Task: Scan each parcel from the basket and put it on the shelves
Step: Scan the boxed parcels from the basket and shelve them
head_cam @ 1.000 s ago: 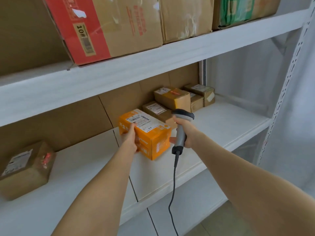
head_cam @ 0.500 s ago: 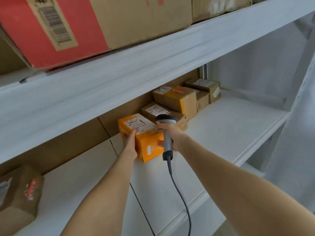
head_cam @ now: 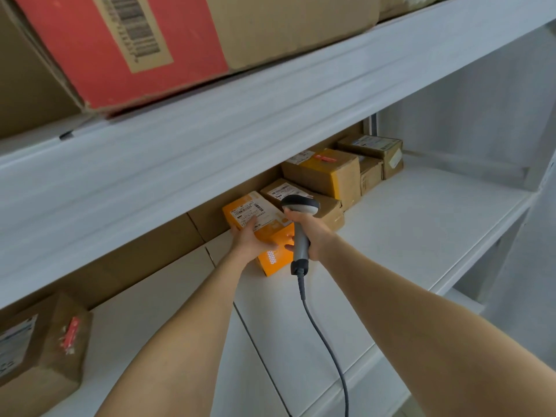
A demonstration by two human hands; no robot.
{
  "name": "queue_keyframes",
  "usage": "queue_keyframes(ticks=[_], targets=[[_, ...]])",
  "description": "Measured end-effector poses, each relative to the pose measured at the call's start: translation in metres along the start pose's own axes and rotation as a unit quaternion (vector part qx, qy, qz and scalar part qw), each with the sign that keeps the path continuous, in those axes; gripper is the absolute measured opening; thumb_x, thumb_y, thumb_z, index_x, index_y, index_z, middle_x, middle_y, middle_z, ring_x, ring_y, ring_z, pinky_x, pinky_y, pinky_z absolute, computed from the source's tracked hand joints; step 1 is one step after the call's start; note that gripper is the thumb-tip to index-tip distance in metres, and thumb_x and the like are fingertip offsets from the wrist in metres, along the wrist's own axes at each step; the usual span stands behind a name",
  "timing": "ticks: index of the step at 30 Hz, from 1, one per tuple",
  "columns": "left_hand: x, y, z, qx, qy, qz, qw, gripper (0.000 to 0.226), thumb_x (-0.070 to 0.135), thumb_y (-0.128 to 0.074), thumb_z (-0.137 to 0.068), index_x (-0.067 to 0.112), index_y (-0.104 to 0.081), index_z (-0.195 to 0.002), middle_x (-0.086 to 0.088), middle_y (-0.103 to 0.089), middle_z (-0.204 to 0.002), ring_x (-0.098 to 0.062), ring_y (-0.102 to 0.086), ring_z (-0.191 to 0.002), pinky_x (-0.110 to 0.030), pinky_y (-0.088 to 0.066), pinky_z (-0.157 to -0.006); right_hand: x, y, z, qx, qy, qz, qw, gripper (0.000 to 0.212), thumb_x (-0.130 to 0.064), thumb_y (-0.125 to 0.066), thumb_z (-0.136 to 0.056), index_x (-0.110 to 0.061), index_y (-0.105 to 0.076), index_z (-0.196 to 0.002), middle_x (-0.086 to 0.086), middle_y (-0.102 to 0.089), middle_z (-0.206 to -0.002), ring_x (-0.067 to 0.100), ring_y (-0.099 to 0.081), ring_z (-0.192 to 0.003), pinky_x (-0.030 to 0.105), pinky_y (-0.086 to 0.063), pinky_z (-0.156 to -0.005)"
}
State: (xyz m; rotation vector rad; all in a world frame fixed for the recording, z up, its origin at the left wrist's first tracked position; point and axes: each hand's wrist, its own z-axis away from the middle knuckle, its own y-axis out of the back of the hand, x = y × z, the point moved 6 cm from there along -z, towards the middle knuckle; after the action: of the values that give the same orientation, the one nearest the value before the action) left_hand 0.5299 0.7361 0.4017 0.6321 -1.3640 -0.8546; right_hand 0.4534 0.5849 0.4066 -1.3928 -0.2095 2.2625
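Orange parcel [head_cam: 275, 227] sits on the white shelf [head_cam: 406, 224], just beside the brown parcels [head_cam: 325, 173] at the back, probably to keep the row tight. Left hand [head_cam: 251, 240] lies flat on its near corner, fingers straight, pressing. Right hand [head_cam: 314, 236] grips the corded scanner [head_cam: 301, 248] (head upward, clear of the label). A large red-and-brown carton [head_cam: 150, 46] fills the shelf above.

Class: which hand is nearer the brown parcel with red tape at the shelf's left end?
Left. The left hand rests on the orange parcel, right of the brown parcel; the right hand, gripping the scanner, is farther right.
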Motion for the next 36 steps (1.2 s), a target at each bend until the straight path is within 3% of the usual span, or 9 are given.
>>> queue_keyframes(ticks=[5, 9, 15, 19, 22, 26, 29, 33, 36], targets=[[0.009, 0.002, -0.005, 0.048, -0.001, -0.035, 0.998, 0.096, 0.043, -0.076, -0.077, 0.017, -0.022, -0.152, -0.016, -0.021, -0.150, -0.036, -0.034, -0.136, -0.044, -0.038, -0.106, -0.007, 0.015, -0.002, 0.031, 0.005, -0.007, 0.999, 0.056, -0.034, -0.076, -0.083, -0.016, -0.047, -0.127, 0.012, -0.056, -0.122, 0.030, -0.057, -0.109, 0.044, -0.056, -0.088], [0.019, 0.002, -0.007, 0.079, -0.004, -0.044, 0.996, 0.079, 0.029, -0.073, -0.083, 0.013, -0.031, -0.148, -0.019, -0.028, -0.147, -0.036, -0.035, -0.135, -0.044, -0.037, -0.107, -0.010, 0.023, -0.003, 0.041, 0.010, -0.016, 0.999, 0.055, -0.033, -0.075, -0.083, -0.016, -0.046, -0.127, 0.012, -0.057, -0.123, 0.031, -0.058, -0.110, 0.046, -0.056, -0.089], [0.028, -0.001, -0.006, 0.072, 0.010, -0.063, 0.995, 0.068, 0.015, -0.062, -0.092, 0.014, -0.027, -0.150, -0.020, -0.022, -0.150, -0.037, -0.034, -0.135, -0.043, -0.037, -0.108, -0.013, 0.032, 0.002, 0.052, 0.015, -0.036, 0.998, 0.053, -0.033, -0.076, -0.081, -0.018, -0.045, -0.120, 0.013, -0.057, -0.119, 0.032, -0.060, -0.107, 0.047, -0.057, -0.087], [0.036, 0.001, 0.001, 0.067, 0.043, -0.085, 0.993, 0.076, 0.029, -0.065, -0.088, 0.018, -0.022, -0.150, -0.017, -0.015, -0.152, -0.037, -0.029, -0.136, -0.045, -0.041, -0.104, -0.015, 0.036, 0.011, 0.050, 0.025, -0.040, 0.998, 0.051, -0.029, -0.077, -0.081, -0.013, -0.047, -0.119, 0.013, -0.061, -0.108, 0.030, -0.063, -0.101, 0.045, -0.057, -0.085], [0.064, 0.004, 0.009, 0.118, -0.024, -0.073, 0.990, 0.062, 0.028, -0.062, -0.088, 0.018, -0.035, -0.142, -0.013, -0.012, -0.154, -0.034, -0.028, -0.137, -0.043, -0.042, -0.099, -0.017, 0.040, 0.027, 0.030, 0.031, -0.058, 0.997, 0.040, -0.024, -0.073, -0.086, -0.007, -0.054, -0.117, 0.012, -0.067, -0.095, 0.026, -0.068, -0.087, 0.041, -0.059, -0.076], [0.109, -0.017, 0.025, 0.082, -0.081, -0.049, 0.992, 0.046, 0.027, -0.061, -0.090, 0.016, -0.050, -0.133, -0.015, -0.033, -0.140, -0.033, -0.046, -0.123, -0.037, -0.042, -0.096, -0.018, 0.066, 0.056, 0.022, 0.039, -0.072, 0.996, 0.029, -0.027, -0.072, -0.087, -0.009, -0.056, -0.105, 0.009, -0.069, -0.086, 0.016, -0.069, -0.062, 0.028, -0.059, -0.056], [0.145, -0.046, 0.044, 0.047, -0.116, -0.042, 0.991, 0.038, 0.033, -0.056, -0.093, 0.019, -0.056, -0.128, -0.013, -0.038, -0.136, -0.032, -0.050, -0.117, -0.034, -0.042, -0.093, -0.020, 0.105, 0.084, 0.037, 0.056, -0.093, 0.993, 0.026, -0.026, -0.071, -0.088, -0.010, -0.056, -0.101, 0.008, -0.071, -0.078, 0.014, -0.068, -0.056, 0.026, -0.058, -0.060], [0.199, -0.097, 0.090, 0.014, -0.153, -0.041, 0.987, 0.037, 0.030, -0.057, -0.092, 0.023, -0.055, -0.129, -0.008, -0.039, -0.137, -0.027, -0.049, -0.116, -0.031, -0.040, -0.086, -0.013, 0.178, 0.131, 0.095, 0.086, -0.122, 0.984, 0.036, -0.030, -0.073, -0.086, -0.012, -0.057, -0.113, 0.008, -0.073, -0.085, 0.013, -0.067, -0.062, 0.029, -0.057, -0.063], [0.242, -0.148, 0.141, -0.028, -0.198, -0.026, 0.980, 0.037, 0.023, -0.060, -0.090, 0.021, -0.056, -0.127, -0.009, -0.039, -0.139, -0.027, -0.051, -0.118, -0.033, -0.043, -0.093, 0.002, 0.241, 0.176, 0.142, 0.095, -0.160, 0.972, 0.031, -0.029, -0.073, -0.086, -0.012, -0.058, -0.107, 0.009, -0.071, -0.086, 0.015, -0.063, -0.062, 0.030, -0.053, -0.064]])
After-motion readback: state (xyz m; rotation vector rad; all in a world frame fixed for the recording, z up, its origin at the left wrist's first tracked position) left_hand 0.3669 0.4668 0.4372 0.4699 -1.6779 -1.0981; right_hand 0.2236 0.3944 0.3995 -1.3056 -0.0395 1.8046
